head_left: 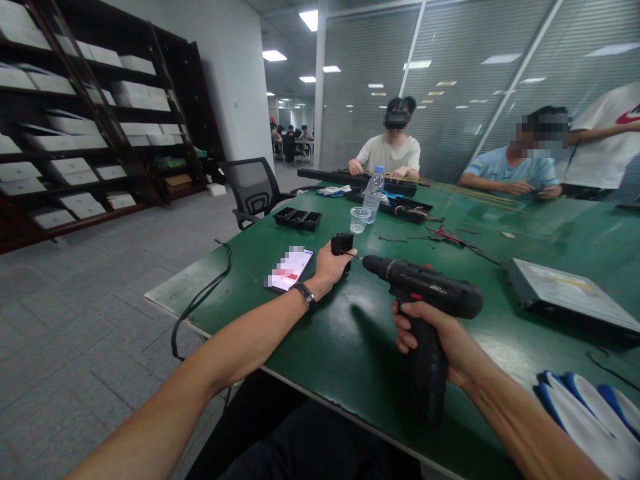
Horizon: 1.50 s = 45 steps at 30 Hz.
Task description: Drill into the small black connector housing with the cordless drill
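My right hand [425,333] is wrapped round the grip of a black cordless drill [430,283], its finger at the trigger. The drill points left, and its thin bit reaches toward a small black part [343,244]. That part is gripped in my left hand [330,267], above the green table. Whether the bit tip touches the part or only comes close, I cannot tell. Just left of my left hand lies a phone [291,270] with a lit screen, partly blurred. Most of the black part's underside is hidden by my fingers.
Beyond my hands stand a clear plastic cup [359,220], a water bottle [374,197] and a black compartment tray [299,219]. At right lie a flat metal-cased box [575,297] and white-and-blue gloves [590,413]. A cable [200,293] hangs over the left edge. People sit across the table [310,347].
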Each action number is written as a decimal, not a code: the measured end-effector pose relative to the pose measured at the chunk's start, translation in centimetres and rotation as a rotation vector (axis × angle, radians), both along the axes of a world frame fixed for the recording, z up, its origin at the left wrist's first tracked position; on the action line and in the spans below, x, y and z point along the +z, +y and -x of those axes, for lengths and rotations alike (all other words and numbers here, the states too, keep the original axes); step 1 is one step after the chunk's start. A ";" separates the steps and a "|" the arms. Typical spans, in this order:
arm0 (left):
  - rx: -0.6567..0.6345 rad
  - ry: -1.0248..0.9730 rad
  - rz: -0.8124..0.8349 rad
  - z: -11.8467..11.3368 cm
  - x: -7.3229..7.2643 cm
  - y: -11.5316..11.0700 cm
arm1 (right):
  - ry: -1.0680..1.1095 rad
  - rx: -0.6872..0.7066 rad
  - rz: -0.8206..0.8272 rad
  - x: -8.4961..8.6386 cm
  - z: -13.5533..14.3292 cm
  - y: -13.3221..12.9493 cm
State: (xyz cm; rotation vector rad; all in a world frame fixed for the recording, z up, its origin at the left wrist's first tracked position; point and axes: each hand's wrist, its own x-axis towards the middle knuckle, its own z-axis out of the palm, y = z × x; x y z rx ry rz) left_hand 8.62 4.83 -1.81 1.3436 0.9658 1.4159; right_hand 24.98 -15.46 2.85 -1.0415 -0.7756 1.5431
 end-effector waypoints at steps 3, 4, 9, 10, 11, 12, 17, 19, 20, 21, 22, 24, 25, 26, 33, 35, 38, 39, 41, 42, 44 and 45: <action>0.000 -0.011 0.013 0.0 0.2 -0.2 | 0.007 0.009 -0.002 -0.1 -0.1 0.0; 0.003 -0.009 0.016 0.0 0.2 -0.2 | 0.009 0.006 -0.003 -0.1 -0.1 0.0; 0.017 0.013 -0.004 0.0 0.0 0.0 | -0.005 -0.014 -0.008 0.4 0.3 -0.1; 0.016 0.010 -0.008 0.0 0.0 0.1 | -0.009 -0.017 -0.008 0.5 0.3 -0.1; 0.014 0.005 -0.009 0.0 -0.1 0.1 | -0.012 -0.020 -0.008 0.6 0.4 -0.1; 0.010 -0.001 -0.007 -0.1 -0.2 0.2 | -0.013 -0.023 -0.008 0.7 0.5 -0.2; 0.005 -0.007 -0.001 -0.1 -0.4 0.4 | -0.014 -0.024 -0.009 0.7 0.6 -0.2; 0.006 0.002 -0.002 -0.1 -0.5 0.5 | -0.014 -0.022 -0.009 0.6 0.5 -0.2; 0.006 0.006 -0.005 -0.1 -0.6 0.6 | -0.015 -0.023 -0.010 0.6 0.5 -0.3; 0.008 0.009 -0.007 -0.1 -0.6 0.6 | -0.016 -0.022 -0.011 0.6 0.5 -0.3; 0.010 0.011 -0.007 -0.1 -0.7 0.6 | -0.017 -0.022 -0.012 0.6 0.4 -0.3; 0.013 0.009 -0.004 -0.1 -0.7 0.7 | -0.017 -0.021 -0.012 0.6 0.4 -0.3; 0.013 0.007 -0.001 -0.1 -0.7 0.7 | -0.016 -0.020 -0.012 0.7 0.4 -0.3; 0.012 0.003 0.003 -0.1 -0.7 0.7 | -0.015 -0.019 -0.011 0.7 0.5 -0.3; 0.003 -0.008 0.014 -0.2 -0.7 0.8 | -0.020 -0.018 -0.004 0.5 0.4 -0.2; 0.006 0.003 0.009 -0.2 -0.8 0.8 | -0.013 -0.019 0.001 0.5 0.4 -0.2; 0.004 0.009 0.004 -0.1 -0.9 0.9 | -0.008 -0.018 0.002 0.5 0.3 -0.2; 0.003 0.007 0.002 -0.1 -0.9 0.9 | -0.007 -0.016 0.000 0.5 0.4 -0.2; 0.001 -0.003 -0.005 -0.2 -0.8 0.8 | -0.007 -0.013 -0.003 0.5 0.4 -0.2; 0.001 -0.008 -0.007 -0.2 -0.8 0.8 | -0.006 -0.013 -0.004 0.5 0.4 -0.2; 0.000 -0.014 -0.004 -0.2 -0.7 0.7 | -0.004 -0.014 -0.005 0.6 0.4 -0.2; 0.001 -0.014 -0.001 -0.2 -0.6 0.6 | -0.005 -0.014 -0.004 0.6 0.4 -0.2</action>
